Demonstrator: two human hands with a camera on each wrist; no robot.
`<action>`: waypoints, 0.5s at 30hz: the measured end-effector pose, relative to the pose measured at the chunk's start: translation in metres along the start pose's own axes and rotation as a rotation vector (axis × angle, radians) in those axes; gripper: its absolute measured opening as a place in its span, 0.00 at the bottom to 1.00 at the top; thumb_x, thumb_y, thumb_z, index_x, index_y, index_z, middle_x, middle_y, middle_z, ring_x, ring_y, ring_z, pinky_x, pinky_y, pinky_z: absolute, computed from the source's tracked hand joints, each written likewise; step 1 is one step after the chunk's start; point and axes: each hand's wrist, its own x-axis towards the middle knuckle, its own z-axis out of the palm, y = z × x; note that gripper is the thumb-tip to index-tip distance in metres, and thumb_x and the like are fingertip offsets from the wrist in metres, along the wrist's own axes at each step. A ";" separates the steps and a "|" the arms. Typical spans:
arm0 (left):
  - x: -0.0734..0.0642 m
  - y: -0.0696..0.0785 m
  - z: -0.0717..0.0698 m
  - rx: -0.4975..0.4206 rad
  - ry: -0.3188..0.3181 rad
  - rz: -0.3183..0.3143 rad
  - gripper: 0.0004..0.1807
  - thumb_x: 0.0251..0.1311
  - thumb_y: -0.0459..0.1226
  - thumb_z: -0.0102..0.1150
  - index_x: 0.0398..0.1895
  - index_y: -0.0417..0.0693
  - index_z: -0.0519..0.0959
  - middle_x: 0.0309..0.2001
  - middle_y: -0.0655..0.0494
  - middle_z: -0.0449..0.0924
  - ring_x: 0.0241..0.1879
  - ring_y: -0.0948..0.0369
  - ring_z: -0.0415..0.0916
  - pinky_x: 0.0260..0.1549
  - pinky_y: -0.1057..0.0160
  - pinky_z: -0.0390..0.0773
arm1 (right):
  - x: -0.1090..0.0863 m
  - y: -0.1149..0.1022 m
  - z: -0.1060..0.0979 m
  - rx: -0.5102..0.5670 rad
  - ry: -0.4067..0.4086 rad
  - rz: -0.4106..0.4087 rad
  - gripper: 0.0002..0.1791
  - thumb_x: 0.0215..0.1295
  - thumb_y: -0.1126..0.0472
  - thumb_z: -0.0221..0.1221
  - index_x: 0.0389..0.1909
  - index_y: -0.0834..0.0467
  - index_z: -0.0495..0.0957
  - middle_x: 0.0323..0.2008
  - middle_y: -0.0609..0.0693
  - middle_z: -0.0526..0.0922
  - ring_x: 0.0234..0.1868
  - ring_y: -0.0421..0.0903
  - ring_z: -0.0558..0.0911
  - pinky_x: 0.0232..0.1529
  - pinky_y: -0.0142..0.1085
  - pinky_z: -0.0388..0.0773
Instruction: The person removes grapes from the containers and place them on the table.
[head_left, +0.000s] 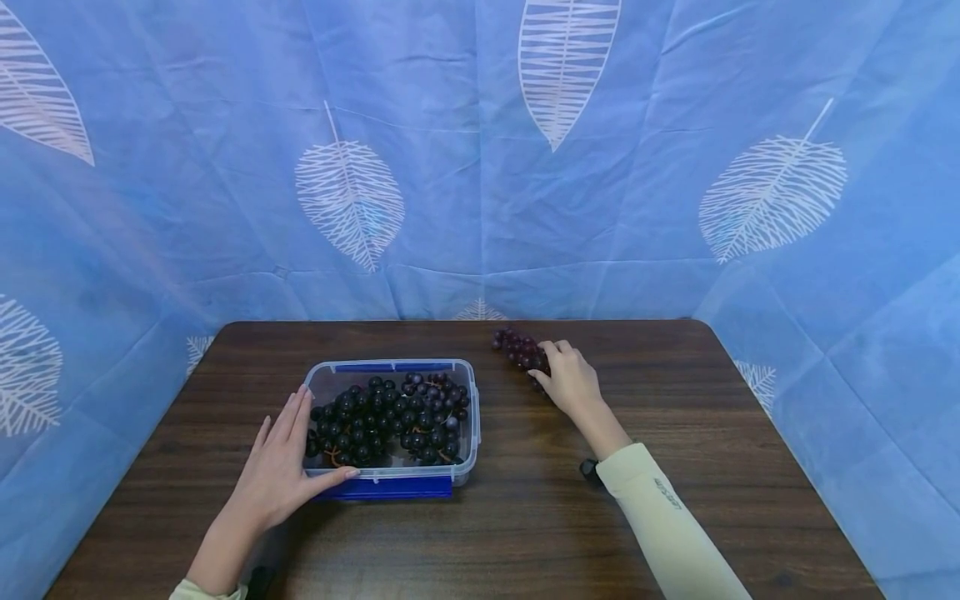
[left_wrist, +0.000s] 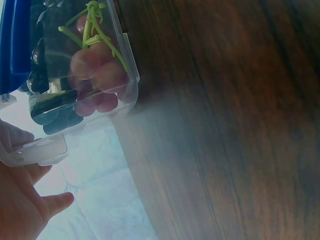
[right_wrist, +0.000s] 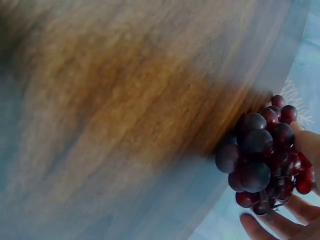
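A clear plastic box [head_left: 467,450] with blue clips stands on the table, left of the middle, holding bunches of dark grapes [head_left: 360,425]. My left hand [head_left: 273,467] rests against its front left corner, fingers straight along the left side and thumb over the front rim. The left wrist view shows reddish grapes [left_wrist: 95,67] and a green stem [left_wrist: 92,25] through the clear wall. Right of the box, near the far table edge, my right hand [head_left: 573,379] grips a bunch of dark red grapes [head_left: 516,346] by its right end. That bunch [right_wrist: 262,155] appears between thumb and fingers in the right wrist view.
The dark wooden table [head_left: 540,533] has rounded far corners. A blue cloth [head_left: 450,183] with white leaf prints hangs behind it and at both sides. A blue clip [head_left: 390,488] sticks out at the front of the box.
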 end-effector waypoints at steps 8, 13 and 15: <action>0.000 0.000 0.000 0.001 0.003 -0.002 0.71 0.54 0.69 0.69 0.84 0.32 0.46 0.83 0.29 0.47 0.80 0.33 0.49 0.74 0.25 0.50 | -0.007 -0.011 -0.009 -0.043 0.079 -0.064 0.33 0.71 0.49 0.69 0.71 0.61 0.75 0.66 0.67 0.77 0.64 0.67 0.79 0.59 0.62 0.80; 0.000 0.000 0.000 -0.005 0.008 0.003 0.71 0.54 0.69 0.69 0.84 0.32 0.46 0.82 0.29 0.48 0.80 0.33 0.49 0.74 0.25 0.51 | -0.010 -0.027 -0.015 -0.019 0.133 -0.117 0.32 0.71 0.49 0.69 0.69 0.61 0.77 0.64 0.65 0.79 0.61 0.65 0.81 0.53 0.60 0.84; -0.001 0.000 0.001 -0.003 0.012 0.006 0.71 0.54 0.69 0.69 0.84 0.32 0.46 0.82 0.29 0.48 0.80 0.33 0.50 0.74 0.25 0.51 | -0.012 -0.033 -0.018 0.013 0.143 -0.135 0.32 0.71 0.50 0.69 0.69 0.61 0.77 0.64 0.65 0.80 0.61 0.65 0.81 0.53 0.60 0.84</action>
